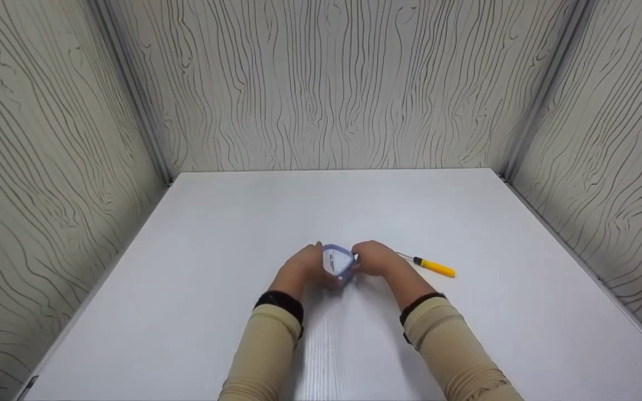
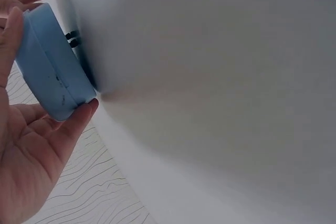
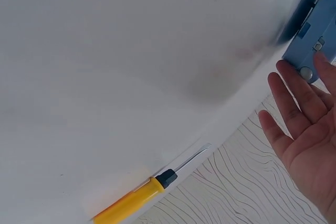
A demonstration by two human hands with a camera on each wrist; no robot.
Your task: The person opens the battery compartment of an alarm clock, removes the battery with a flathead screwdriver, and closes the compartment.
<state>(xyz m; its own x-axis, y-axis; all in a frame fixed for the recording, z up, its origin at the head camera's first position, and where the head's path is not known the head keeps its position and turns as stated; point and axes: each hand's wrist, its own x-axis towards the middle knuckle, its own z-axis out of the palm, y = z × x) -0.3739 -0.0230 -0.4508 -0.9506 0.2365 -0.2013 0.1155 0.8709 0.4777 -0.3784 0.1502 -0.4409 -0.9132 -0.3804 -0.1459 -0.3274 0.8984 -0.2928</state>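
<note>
Between the two hands, just over the white table, is a small blue clock (image 1: 338,260) with a white face turned up toward the head view. My left hand (image 1: 305,264) grips its left side, thumb and fingers around the blue casing (image 2: 55,64). Two black knobs stick out of it in the left wrist view. My right hand (image 1: 375,258) is at its right side. In the right wrist view the thumb reaches a small switch (image 3: 319,44) beside a silver round button (image 3: 306,73), while the other fingers (image 3: 286,95) lie fairly straight and spread.
A screwdriver (image 1: 435,267) with a yellow handle and black collar lies on the white table (image 1: 215,223) right of my right hand, its metal shaft toward the hand. Wood-patterned panels (image 1: 321,83) stand behind the table and on both sides.
</note>
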